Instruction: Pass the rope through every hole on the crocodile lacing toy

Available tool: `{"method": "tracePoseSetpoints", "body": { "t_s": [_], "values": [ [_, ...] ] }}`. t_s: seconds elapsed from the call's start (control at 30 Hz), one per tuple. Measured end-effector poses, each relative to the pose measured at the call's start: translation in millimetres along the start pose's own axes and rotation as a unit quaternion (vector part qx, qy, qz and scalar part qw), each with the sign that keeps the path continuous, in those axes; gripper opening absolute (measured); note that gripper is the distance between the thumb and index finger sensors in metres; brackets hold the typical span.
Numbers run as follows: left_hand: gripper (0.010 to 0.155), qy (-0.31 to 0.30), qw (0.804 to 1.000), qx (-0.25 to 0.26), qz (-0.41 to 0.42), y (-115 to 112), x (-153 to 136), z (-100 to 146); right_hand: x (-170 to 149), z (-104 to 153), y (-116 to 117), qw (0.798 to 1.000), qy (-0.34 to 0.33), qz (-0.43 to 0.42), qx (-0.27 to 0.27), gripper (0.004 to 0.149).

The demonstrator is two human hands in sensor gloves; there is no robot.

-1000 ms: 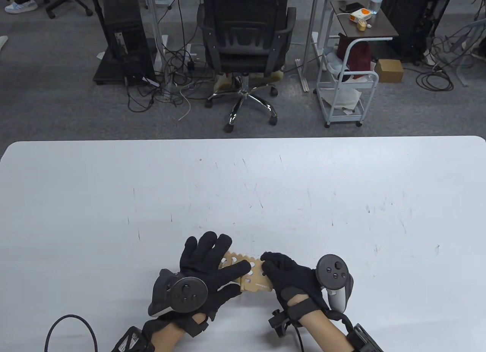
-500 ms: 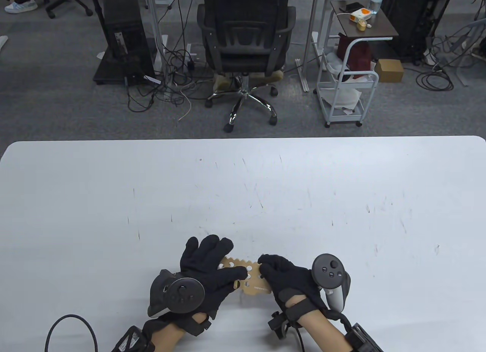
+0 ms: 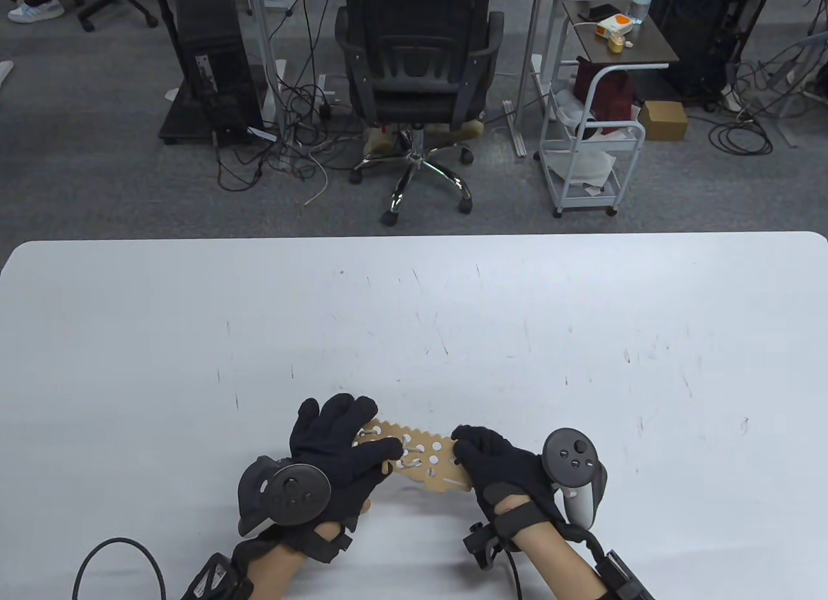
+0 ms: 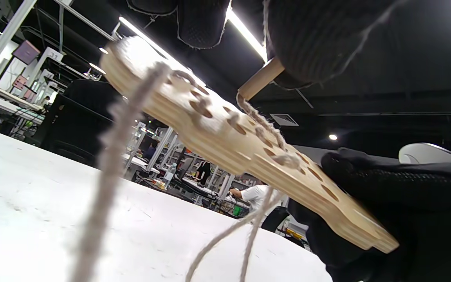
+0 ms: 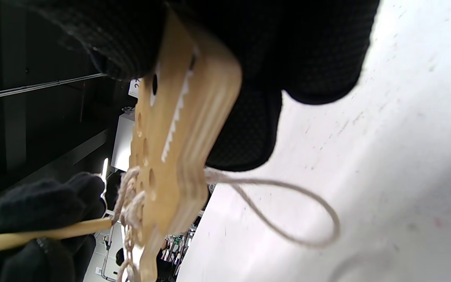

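Crocodile lacing toy (image 3: 424, 461): wooden, held clear of the white table (image 3: 582, 341) near its front edge. Right hand (image 3: 501, 467) gripped one end, fingers curled round it. Left hand (image 3: 336, 448) pinched the wooden needle (image 4: 260, 78) (rope (image 4: 266, 129) trailing from it, partly laced through holes).

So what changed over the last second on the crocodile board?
The left hand slid toward the person's left, drawing the wooden needle and rope with it, so more of the crocodile board shows, with more holes in sight. The board also tilted a little, its right end lower in the table view. The right hand kept gripping the board's right end, and the board stayed lifted off the table.
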State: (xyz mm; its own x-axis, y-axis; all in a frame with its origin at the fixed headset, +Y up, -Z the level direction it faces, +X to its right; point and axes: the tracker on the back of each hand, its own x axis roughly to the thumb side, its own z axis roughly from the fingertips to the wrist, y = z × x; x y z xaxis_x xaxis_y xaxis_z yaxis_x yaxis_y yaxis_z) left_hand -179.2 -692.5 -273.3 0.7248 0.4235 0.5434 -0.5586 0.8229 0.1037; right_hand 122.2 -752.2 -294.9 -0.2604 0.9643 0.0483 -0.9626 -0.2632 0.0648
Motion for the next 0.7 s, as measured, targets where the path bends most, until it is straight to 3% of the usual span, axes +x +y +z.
{"method": "tracePoseSetpoints", "body": {
  "t_s": [0.7],
  "values": [
    [0.045,0.060,0.998,0.033,0.005,17,-33,1,-13,-10,-19,0.999,0.030,-0.012,-0.032,0.045]
  ]
}}
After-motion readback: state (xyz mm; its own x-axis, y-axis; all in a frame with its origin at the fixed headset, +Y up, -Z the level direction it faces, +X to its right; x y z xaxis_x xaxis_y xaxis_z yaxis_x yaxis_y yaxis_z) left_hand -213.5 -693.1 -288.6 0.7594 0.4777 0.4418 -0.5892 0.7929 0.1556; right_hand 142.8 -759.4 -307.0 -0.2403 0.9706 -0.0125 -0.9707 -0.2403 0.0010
